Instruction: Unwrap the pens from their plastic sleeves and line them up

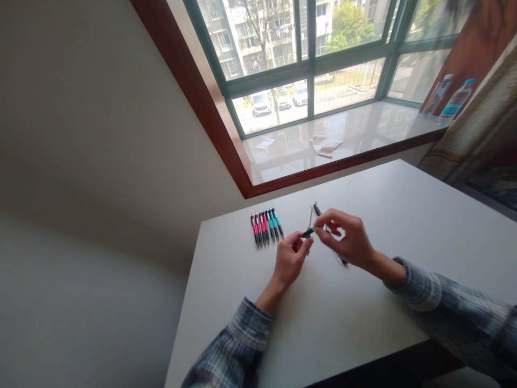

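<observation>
My left hand (291,258) is closed on a short dark pen part (307,233), which points up to the right. The fingertips of my right hand (343,237) pinch together at the other end of that part; whatever small piece they hold there is too small to name. Beneath and behind the hands lie a thin pen refill (311,215), a bit of teal and a black pen piece (317,209), partly hidden. More dark pen pieces (341,259) show under my right hand. Left of the hands, several pink and teal pens (266,227) lie side by side in a row.
The white table (226,280) meets the wall and a window sill (291,161) at the back. On the sill are a crumpled cloth (326,145), a paper (265,144) and two plastic bottles (456,102) at the right, near a curtain (464,129).
</observation>
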`<control>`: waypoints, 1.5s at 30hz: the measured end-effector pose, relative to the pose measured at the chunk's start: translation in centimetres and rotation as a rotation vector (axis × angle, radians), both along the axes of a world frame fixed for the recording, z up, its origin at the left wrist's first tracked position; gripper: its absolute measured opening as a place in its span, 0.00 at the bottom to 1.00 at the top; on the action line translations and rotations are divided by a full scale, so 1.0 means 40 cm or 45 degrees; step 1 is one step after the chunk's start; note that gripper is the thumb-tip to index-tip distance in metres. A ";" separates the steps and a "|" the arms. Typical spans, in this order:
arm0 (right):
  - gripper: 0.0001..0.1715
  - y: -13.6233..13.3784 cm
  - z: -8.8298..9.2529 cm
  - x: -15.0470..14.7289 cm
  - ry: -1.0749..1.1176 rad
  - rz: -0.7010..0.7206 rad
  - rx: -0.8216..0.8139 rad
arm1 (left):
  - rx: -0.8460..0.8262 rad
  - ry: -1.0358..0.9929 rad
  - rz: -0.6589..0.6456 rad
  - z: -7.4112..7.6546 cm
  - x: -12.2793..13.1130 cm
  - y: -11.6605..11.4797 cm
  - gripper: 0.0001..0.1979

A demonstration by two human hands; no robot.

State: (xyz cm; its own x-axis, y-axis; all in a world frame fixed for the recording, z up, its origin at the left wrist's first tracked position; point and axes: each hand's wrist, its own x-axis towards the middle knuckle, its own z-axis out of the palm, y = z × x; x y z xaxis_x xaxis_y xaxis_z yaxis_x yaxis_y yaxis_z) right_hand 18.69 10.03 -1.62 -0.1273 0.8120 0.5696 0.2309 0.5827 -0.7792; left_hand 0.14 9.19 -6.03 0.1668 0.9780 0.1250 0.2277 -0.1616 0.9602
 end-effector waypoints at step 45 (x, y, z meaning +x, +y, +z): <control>0.21 0.093 -0.032 0.081 0.649 0.053 -0.547 | -0.120 0.030 -0.281 0.009 -0.008 -0.032 0.17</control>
State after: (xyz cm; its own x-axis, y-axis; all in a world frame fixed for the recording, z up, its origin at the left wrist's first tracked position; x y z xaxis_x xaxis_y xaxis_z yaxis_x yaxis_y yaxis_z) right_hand 21.92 13.74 -2.88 0.0358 0.9804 0.1938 -0.2435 0.1967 -0.9497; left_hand -0.18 7.90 -5.66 0.3795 0.9248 0.0284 0.2190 -0.1196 0.9684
